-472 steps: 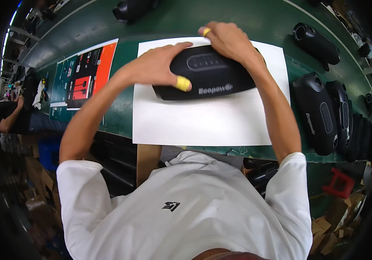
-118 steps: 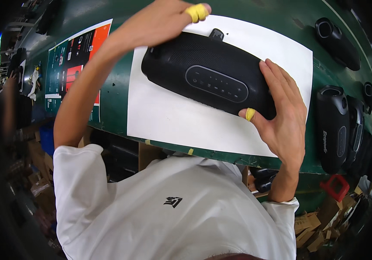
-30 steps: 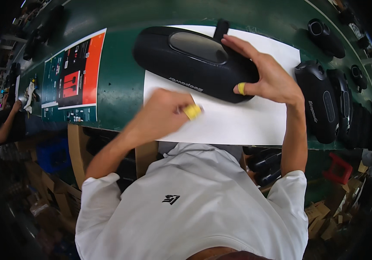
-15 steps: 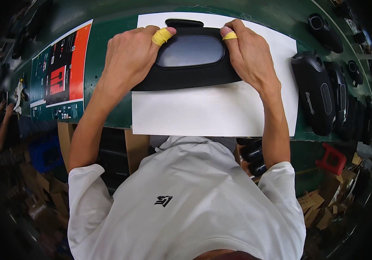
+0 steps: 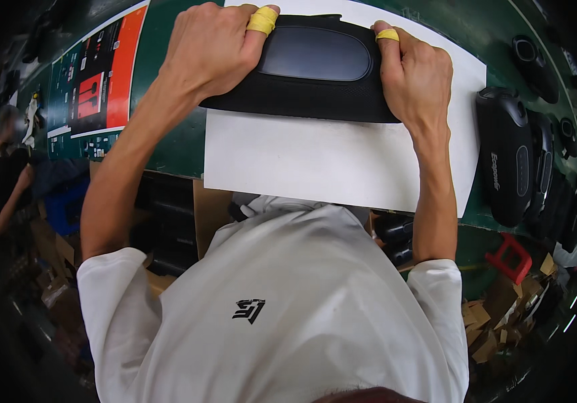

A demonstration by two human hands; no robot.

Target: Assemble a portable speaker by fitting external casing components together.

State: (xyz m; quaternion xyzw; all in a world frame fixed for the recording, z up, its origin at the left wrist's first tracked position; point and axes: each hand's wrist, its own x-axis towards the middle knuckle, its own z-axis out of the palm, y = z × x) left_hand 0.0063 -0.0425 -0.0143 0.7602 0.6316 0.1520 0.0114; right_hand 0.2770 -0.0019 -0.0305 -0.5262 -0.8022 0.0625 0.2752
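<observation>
A black speaker body with a mesh-like surface and a glossy oval panel lies over a white sheet at the far side of the table. My left hand grips its left end, the thumb wrapped in yellow tape pressing beside the panel. At the right end my right hand holds on in the same way, its taped thumb along the upper edge. The fingers of both hands curl behind the body, mostly out of sight.
Several black portable speakers stand to the right on the green table. A printed colour sheet lies at the left. Below the table are a red stool and cardboard pieces. Another person sits at the far left.
My view has shifted and tilted, so the table and sheet sit differently. Both hands still grip the speaker body, now higher in view. The black piece behind it is mostly hidden.
</observation>
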